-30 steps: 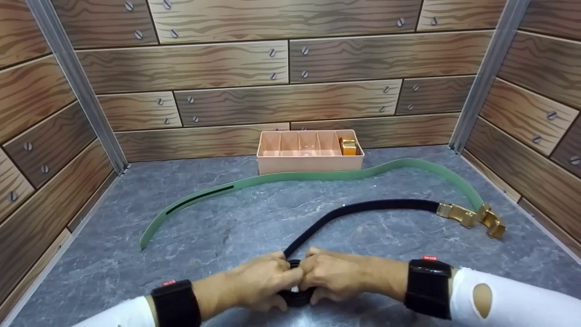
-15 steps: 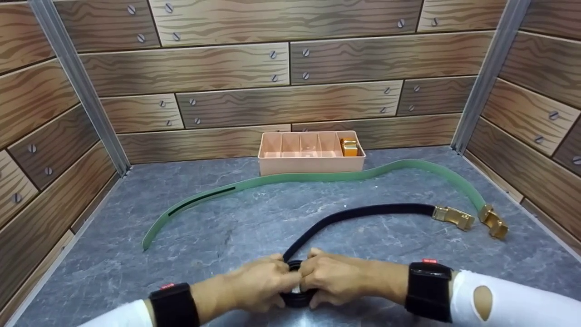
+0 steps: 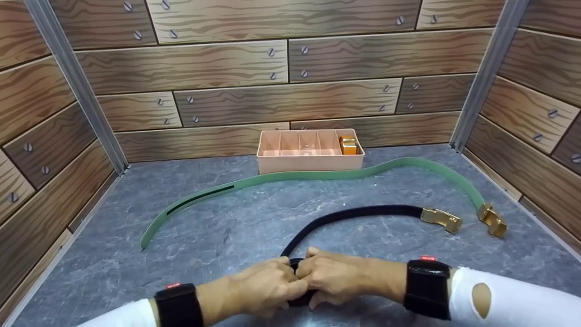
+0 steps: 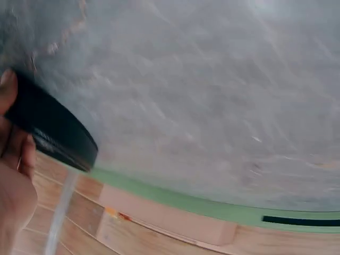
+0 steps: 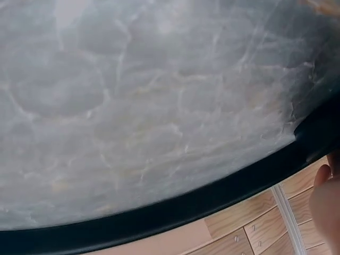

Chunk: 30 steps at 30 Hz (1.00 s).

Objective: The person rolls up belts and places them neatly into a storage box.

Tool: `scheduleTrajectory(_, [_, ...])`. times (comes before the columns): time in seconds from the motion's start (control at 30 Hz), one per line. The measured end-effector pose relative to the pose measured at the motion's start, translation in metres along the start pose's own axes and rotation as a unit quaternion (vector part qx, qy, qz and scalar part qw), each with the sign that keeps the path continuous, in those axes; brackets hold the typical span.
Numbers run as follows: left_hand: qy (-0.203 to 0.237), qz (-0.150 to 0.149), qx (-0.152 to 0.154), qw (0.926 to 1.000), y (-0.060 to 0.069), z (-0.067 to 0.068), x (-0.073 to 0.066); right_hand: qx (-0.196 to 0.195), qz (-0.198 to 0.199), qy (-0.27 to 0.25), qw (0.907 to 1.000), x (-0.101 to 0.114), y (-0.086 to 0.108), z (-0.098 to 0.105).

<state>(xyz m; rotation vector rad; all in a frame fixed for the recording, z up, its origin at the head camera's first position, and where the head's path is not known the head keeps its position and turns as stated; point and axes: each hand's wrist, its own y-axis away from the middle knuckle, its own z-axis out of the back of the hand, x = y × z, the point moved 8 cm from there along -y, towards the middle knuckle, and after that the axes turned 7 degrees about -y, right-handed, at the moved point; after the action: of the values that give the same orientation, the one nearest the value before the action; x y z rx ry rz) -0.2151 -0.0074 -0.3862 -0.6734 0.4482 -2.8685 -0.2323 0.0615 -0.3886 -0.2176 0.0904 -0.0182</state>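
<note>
A black belt point(image 3: 363, 211) curves over the table from a gold buckle point(image 3: 441, 220) to a coil point(image 3: 297, 300) at the front. My left hand point(image 3: 268, 286) grips the coil's left side, and my right hand point(image 3: 333, 278) grips its right side, the two hands meeting over it and hiding most of it. In the left wrist view the fingers point(image 4: 21, 151) hold the black band point(image 4: 53, 127). The right wrist view has the band point(image 5: 175, 204) running to the fingers at the right edge.
Behind lies a green belt point(image 3: 313, 175) with its own gold buckle point(image 3: 491, 220). A pink divided tray point(image 3: 310, 164) stands near the back wall, a gold item point(image 3: 348, 146) in its right compartment. Wood-patterned walls enclose the back and sides.
The black belt's buckle has slid left, away from the green belt's buckle. My left hand has shifted slightly right, over more of the coil; my right hand has hardly moved.
</note>
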Motion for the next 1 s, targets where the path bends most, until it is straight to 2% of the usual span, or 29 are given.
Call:
scheduleTrajectory(0.07, [0.001,0.008,-0.024,0.9997,-0.001,0.001,-0.002,-0.001,-0.009,0.01,0.9999,-0.001,0.001,0.0])
scheduleTrajectory(0.2, [0.025,0.043,-0.064,0.9967,-0.002,0.004,-0.003,-0.008,-0.026,0.009,0.9996,-0.002,0.002,-0.002])
scheduleTrajectory(0.3, [0.054,0.048,-0.047,0.9963,0.0,0.003,-0.001,-0.004,-0.024,-0.013,0.9996,0.0,0.003,-0.004])
scheduleTrajectory(0.4, [0.055,0.034,-0.007,0.9979,0.002,0.0,0.002,0.001,-0.01,-0.028,0.9995,0.003,0.003,-0.004])
scheduleTrajectory(0.47, [0.048,0.018,0.008,0.9987,0.001,0.0,0.002,0.002,-0.005,-0.028,0.9996,0.004,0.004,-0.002])
scheduleTrajectory(0.53, [0.036,-0.003,0.004,0.9994,0.0,0.0,0.0,0.003,-0.004,-0.011,0.9999,0.004,0.005,-0.001])
scheduleTrajectory(0.6, [0.029,-0.011,-0.013,0.9994,-0.002,0.002,-0.003,0.005,-0.013,0.0,0.9999,0.003,0.005,-0.001])
scheduleTrajectory(0.73, [0.016,-0.005,-0.045,0.9989,-0.004,0.004,-0.007,-0.008,-0.031,0.001,0.9995,0.002,0.006,-0.001])
scheduleTrajectory(0.8, [0.026,0.003,-0.033,0.9991,-0.004,0.002,-0.004,-0.017,-0.036,-0.01,0.9992,0.001,0.006,0.0])
scheduleTrajectory(0.93, [0.082,0.024,0.033,0.9958,0.001,-0.003,0.009,-0.014,-0.026,-0.029,0.9991,0.0,0.005,0.0])
scheduleTrajectory(1.0, [0.096,0.03,0.047,0.9938,0.004,-0.004,0.012,-0.006,-0.021,-0.027,0.9994,0.001,0.004,0.0])
